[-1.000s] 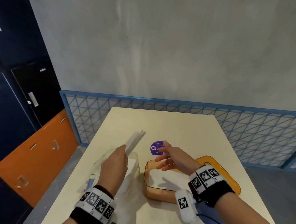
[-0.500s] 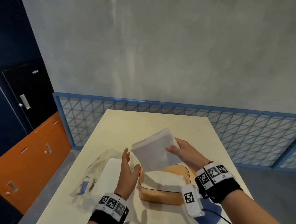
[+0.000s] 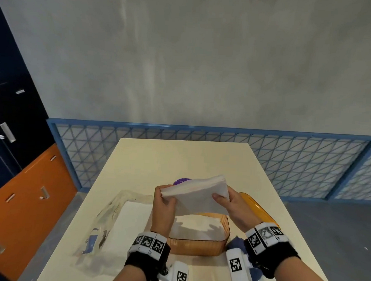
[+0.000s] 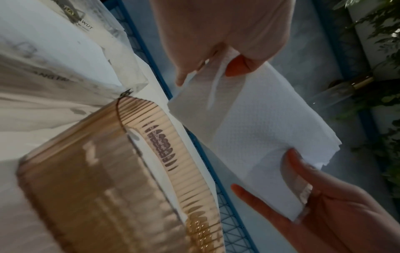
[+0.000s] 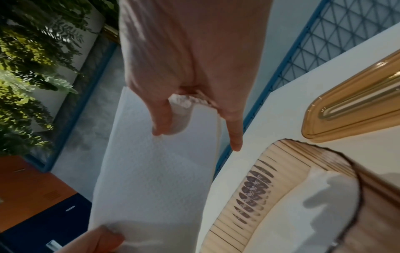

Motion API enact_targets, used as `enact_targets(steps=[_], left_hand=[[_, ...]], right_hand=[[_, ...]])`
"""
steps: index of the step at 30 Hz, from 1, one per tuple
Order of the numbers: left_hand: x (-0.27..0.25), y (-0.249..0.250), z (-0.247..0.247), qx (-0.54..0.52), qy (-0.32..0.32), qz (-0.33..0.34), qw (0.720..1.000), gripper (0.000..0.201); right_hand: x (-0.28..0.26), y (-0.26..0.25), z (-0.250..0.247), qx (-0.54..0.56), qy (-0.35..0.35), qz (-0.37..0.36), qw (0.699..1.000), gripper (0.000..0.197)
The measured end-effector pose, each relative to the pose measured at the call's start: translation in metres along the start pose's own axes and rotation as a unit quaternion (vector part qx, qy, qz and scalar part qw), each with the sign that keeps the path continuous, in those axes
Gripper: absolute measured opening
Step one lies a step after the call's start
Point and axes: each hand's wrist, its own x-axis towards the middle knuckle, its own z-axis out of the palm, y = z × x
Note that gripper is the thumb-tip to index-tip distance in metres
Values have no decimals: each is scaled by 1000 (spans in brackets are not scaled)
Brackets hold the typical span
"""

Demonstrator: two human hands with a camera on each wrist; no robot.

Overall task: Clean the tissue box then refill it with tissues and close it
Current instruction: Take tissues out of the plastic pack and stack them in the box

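Observation:
A stack of white tissues (image 3: 196, 196) hangs tilted above the open amber ribbed tissue box (image 3: 196, 247), which has white tissues lying in it. My left hand (image 3: 165, 198) pinches the stack's left edge, thumb on top. My right hand (image 3: 222, 196) grips its right edge. In the left wrist view the tissue stack (image 4: 249, 128) spans between both hands beside the box (image 4: 108, 171). The right wrist view shows my right hand's fingers (image 5: 160, 119) curled over the stack (image 5: 155, 171). The amber lid (image 3: 260, 208) lies to the right of the box.
An opened clear plastic tissue pack (image 3: 116, 218) lies left of the box. A purple round item (image 3: 181, 181) sits behind the stack. A blue cloth (image 3: 237, 245) lies near my right wrist. The cream table (image 3: 179, 159) ends at a blue mesh fence (image 3: 286, 162).
The stack went from my left hand, lifted off the pack, to my right hand. Now my left hand has taken its left edge too, and the stack lies flatter over the box.

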Motion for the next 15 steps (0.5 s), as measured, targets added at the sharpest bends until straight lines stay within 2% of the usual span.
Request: enact_targets(steps=[3, 7, 9, 13, 15], left_hand=[[-4, -21, 3, 62, 3, -10, 998, 25], [-11, -49, 3, 180, -63, -26, 981, 26], [-12, -56, 2, 214, -78, -32, 973, 29], [-14, -52, 1, 210, -69, -21, 975, 24], [-14, -50, 1, 197, -56, -17, 979, 29]], right_hand=[[-1, 19, -3, -16, 5, 34, 999, 29], [-5, 45, -2, -162, 33, 59, 985, 25], [-4, 47, -1, -183, 35, 68, 980, 25], [-1, 36, 1, -184, 63, 40, 980, 20], [-1, 34, 1, -171, 72, 35, 982, 22]])
